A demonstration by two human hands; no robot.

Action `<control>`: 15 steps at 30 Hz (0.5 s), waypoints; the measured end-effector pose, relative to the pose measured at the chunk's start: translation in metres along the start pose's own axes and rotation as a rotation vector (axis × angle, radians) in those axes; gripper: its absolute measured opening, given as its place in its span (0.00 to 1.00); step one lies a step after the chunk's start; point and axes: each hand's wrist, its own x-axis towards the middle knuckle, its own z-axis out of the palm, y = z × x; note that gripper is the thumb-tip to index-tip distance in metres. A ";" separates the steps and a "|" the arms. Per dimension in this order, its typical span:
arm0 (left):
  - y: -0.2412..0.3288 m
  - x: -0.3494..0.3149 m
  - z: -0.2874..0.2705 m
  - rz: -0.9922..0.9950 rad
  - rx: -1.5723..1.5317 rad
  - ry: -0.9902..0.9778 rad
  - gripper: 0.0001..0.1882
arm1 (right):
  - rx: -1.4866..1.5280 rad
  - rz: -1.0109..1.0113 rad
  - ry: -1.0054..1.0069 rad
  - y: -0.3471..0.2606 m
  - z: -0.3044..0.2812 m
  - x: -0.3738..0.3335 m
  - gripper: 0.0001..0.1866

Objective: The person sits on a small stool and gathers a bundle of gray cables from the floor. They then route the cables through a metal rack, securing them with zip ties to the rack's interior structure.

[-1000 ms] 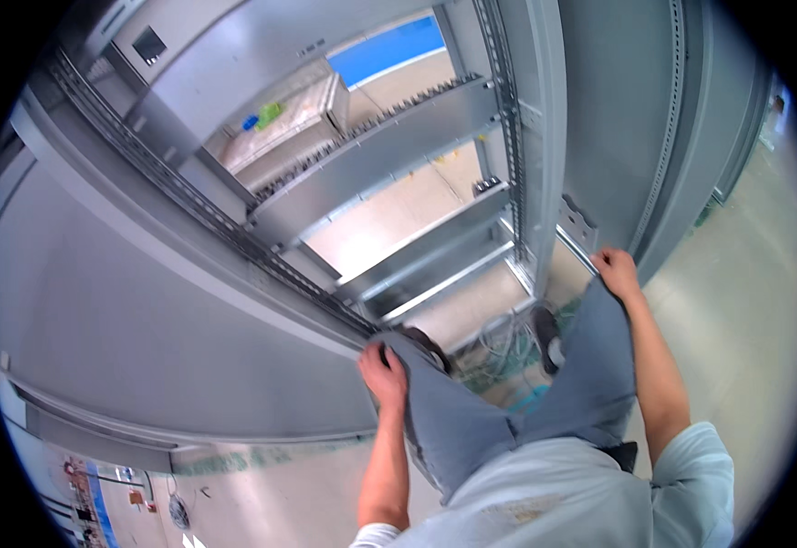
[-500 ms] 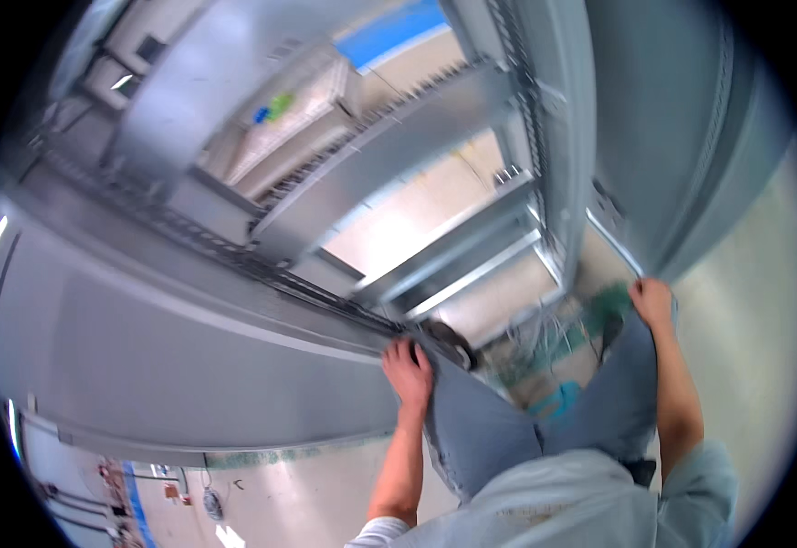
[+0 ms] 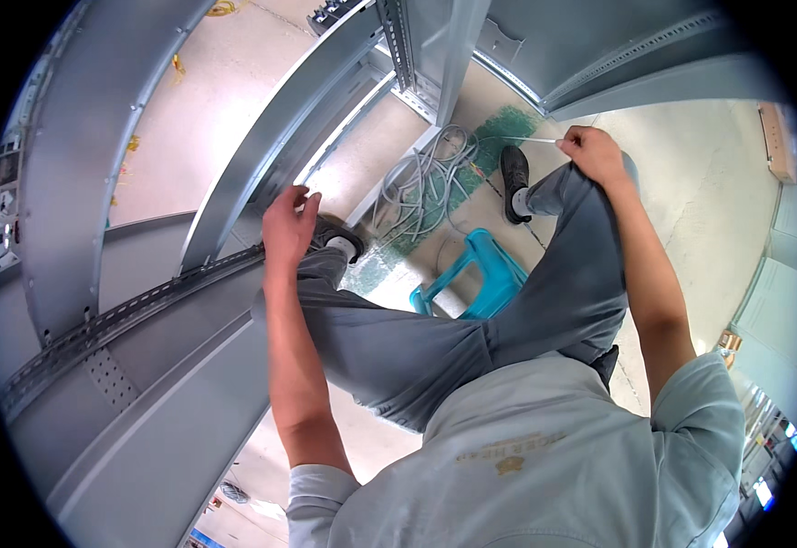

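Note:
My right hand (image 3: pixel 595 155) is closed over my right knee, with a thin pale rod (image 3: pixel 535 140) sticking out from its fingers toward the left. What kind of rod this is I cannot tell. On the other side, my left hand (image 3: pixel 289 226) hovers by my left knee, close to the grey metal cabinet frame (image 3: pixel 220 210). Its fingers are loosely bent and apart, with nothing visible in them. Between my feet and the frame lies a loose tangle of grey cable (image 3: pixel 417 196) on the floor. A teal plastic stool (image 3: pixel 499 283) is partly hidden beneath my legs.
A perforated metal rail (image 3: pixel 161 306) runs along the left of the cabinet. A grey panel (image 3: pixel 608 55) stands at the far right. My shoes (image 3: pixel 514 178) rest on the floor beside a green painted strip (image 3: pixel 503 128). A wooden block (image 3: pixel 776 142) lies at the right edge.
My view has turned and lowered toward the floor, showing the stool, cables and my shoes. The left hand has come off the cabinet edge or knee; the right still holds the thin rod.

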 end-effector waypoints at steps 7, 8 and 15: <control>0.014 0.053 0.020 -0.112 0.001 -0.455 0.22 | 0.379 -0.154 -0.384 -0.038 0.192 0.050 0.16; 0.017 0.057 0.020 -0.083 -0.018 -0.437 0.22 | 0.376 -0.190 -0.429 -0.042 0.226 0.058 0.15; -0.006 0.049 0.006 -0.144 -0.017 -0.312 0.20 | -0.122 -0.391 -0.468 -0.135 0.362 0.094 0.15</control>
